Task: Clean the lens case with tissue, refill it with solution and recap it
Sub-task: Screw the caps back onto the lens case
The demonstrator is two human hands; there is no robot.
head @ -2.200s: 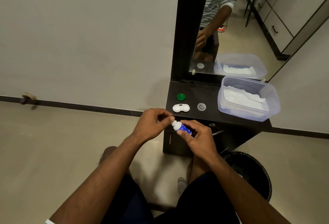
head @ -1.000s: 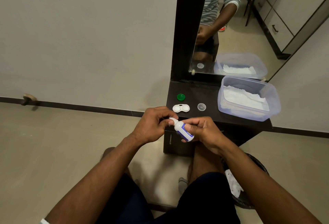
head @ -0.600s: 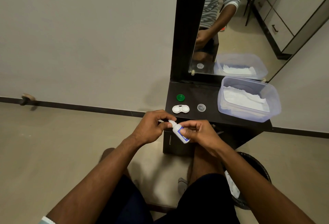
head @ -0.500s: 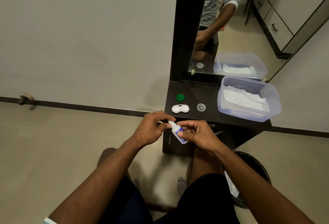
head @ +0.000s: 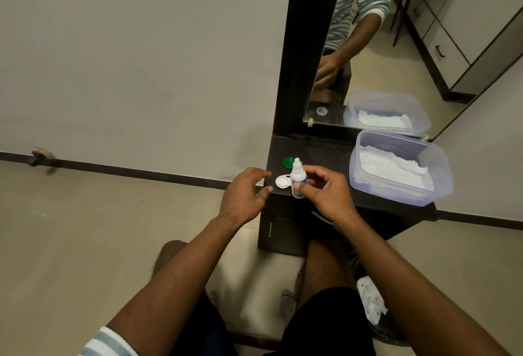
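Observation:
My right hand pinches a small white solution bottle with a blue label and holds it upright over the front edge of the dark table. The white lens case lies on the table just left of the bottle, and the bottle hides its right well. A green cap lies behind the case. My left hand hovers at the table's left front corner, fingers spread and loose, holding nothing I can see. The clear cap is hidden behind my right hand.
A clear plastic tub of white tissues sits at the table's right. A dark-framed mirror stands at the back and reflects the tub and my arm. A bin with a used tissue stands on the floor by my right leg.
My left hand has let go of the bottle's top and pulled away to the left. My right hand has lifted the bottle forward over the table and turned it upright.

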